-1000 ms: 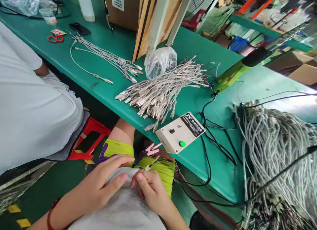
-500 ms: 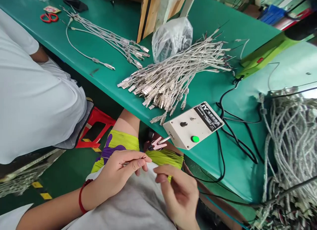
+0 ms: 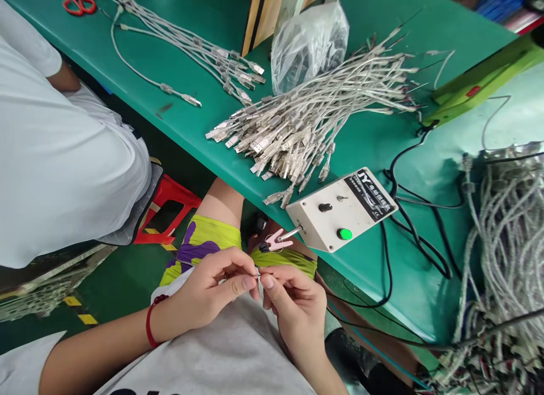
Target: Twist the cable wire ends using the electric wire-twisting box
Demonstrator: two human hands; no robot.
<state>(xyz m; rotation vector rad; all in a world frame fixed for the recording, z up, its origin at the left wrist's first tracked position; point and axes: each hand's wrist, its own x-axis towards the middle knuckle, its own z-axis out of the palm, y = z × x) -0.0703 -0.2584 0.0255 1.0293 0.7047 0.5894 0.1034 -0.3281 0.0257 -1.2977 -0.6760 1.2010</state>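
Observation:
Over my lap, my left hand [image 3: 227, 290] and my right hand [image 3: 293, 301] meet at the fingertips. Each pinches thumb against forefinger. A thin dark sliver shows between the tips, too small to name. Just beyond them, a pink clip [image 3: 274, 241] sits on the metal shaft of a white control box [image 3: 318, 225] with a black knob and a lit green button. The box stands at the table's front edge. Behind it lies a large pile of grey USB cables [image 3: 297, 128], plugs toward me and stripped wire ends pointing away.
On the green table [image 3: 170, 140] lie a smaller bunch of USB cables [image 3: 182, 46], red scissors [image 3: 79, 5] and a plastic bag [image 3: 308, 49]. A green tool-like object [image 3: 476, 89] and a big cable bundle [image 3: 501, 242] are at right. A person in white [image 3: 63, 140] sits at left.
My right hand has moved left and closed, so its fingertips now meet those of my left hand. The camera view has shifted slightly; the things on the table look undisturbed.

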